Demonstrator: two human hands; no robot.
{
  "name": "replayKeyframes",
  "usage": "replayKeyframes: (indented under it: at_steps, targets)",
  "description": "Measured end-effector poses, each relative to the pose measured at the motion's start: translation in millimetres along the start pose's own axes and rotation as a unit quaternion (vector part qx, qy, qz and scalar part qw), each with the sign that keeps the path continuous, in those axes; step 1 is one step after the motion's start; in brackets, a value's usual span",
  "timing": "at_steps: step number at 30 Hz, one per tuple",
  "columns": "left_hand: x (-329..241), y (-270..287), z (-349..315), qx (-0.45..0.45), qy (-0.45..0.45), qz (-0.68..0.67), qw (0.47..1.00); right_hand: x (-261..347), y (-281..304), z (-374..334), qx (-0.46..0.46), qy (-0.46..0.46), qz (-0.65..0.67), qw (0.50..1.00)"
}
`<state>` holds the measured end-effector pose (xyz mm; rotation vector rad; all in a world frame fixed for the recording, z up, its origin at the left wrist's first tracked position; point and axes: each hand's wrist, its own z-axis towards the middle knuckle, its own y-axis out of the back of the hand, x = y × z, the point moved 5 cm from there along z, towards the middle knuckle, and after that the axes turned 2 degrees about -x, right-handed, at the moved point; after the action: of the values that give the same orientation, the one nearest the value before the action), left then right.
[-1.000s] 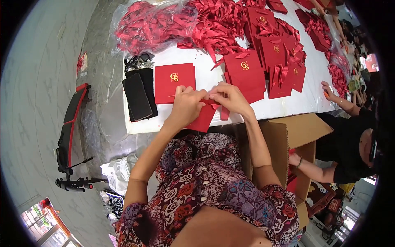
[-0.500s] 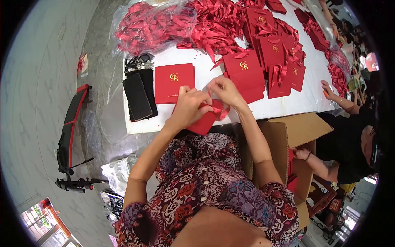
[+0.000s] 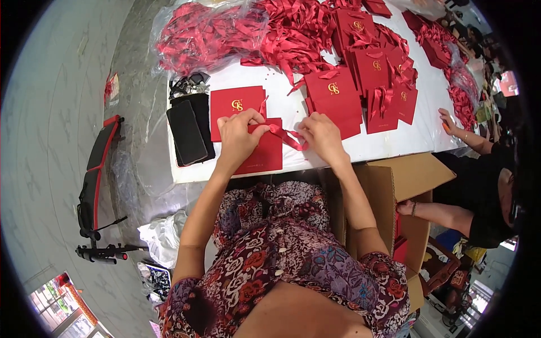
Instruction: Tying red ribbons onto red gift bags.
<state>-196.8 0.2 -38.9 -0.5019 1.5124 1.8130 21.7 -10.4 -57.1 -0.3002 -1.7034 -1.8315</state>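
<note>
At the table's near edge a small red paper bag (image 3: 265, 152) lies flat, partly over another red bag (image 3: 228, 104) with a gold emblem. My left hand (image 3: 240, 132) is closed at the top of the near bag, thumb and fingers pinching its red ribbon (image 3: 293, 141). That ribbon loops rightward to my right hand (image 3: 324, 135), whose bent fingers pinch its other end just right of the bag. Part of the ribbon also stands up beyond my left fingertips. My fingers hide some of the bag's upper edge.
Left of the bags, a black phone (image 3: 187, 133) rests on a dark cloth beside keys (image 3: 190, 84). Loose red ribbons (image 3: 214, 36) heap at the back, and several finished-looking bags (image 3: 335, 101) stand at right. A cardboard box (image 3: 383, 197) abuts the table; a co-worker's hand (image 3: 406, 207) reaches into it.
The bag, tilted up in my hands before, now lies flat and squared toward me. My right hand has moved right and down, drawing the ribbon out; my left hand shifted slightly left.
</note>
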Motion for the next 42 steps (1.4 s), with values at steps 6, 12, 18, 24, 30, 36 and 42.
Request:
replayKeyframes:
  at_steps: [6, 12, 18, 24, 30, 36, 42]
  targets:
    - [-0.2, -14.3, 1.9, -0.001, -0.004, -0.006, 1.000, 0.4, -41.5, -3.9, -0.047, 0.019, -0.073, 0.996]
    - [13.9, -31.2, 3.0, -0.008, 0.011, 0.002, 1.000, 9.4, -14.1, 1.3, -0.142, -0.008, -0.084, 0.986]
    - [11.1, -43.9, 5.1, -0.010, 0.003, -0.016, 1.000, 34.6, -4.2, 12.5, -0.102, 0.030, 0.084, 0.991]
    - [-4.9, -32.6, 2.5, -0.021, -0.069, -0.006, 0.997, 30.9, -17.0, 19.4, -0.060, 0.070, 0.070, 0.993]
    - [-18.1, -0.3, -8.6, -0.055, -0.130, 0.101, 0.985, 8.6, -7.4, 19.5, -0.077, 0.008, 0.025, 0.997]
    - [12.7, -8.1, -6.6, 0.024, -0.051, 0.018, 0.998, 18.8, -11.4, 16.4, -0.096, -0.074, 0.162, 0.979]
    - [10.6, -13.8, -3.3, 0.032, -0.034, -0.022, 0.999, 48.1, -29.3, 12.2, -0.096, 0.052, 0.120, 0.987]
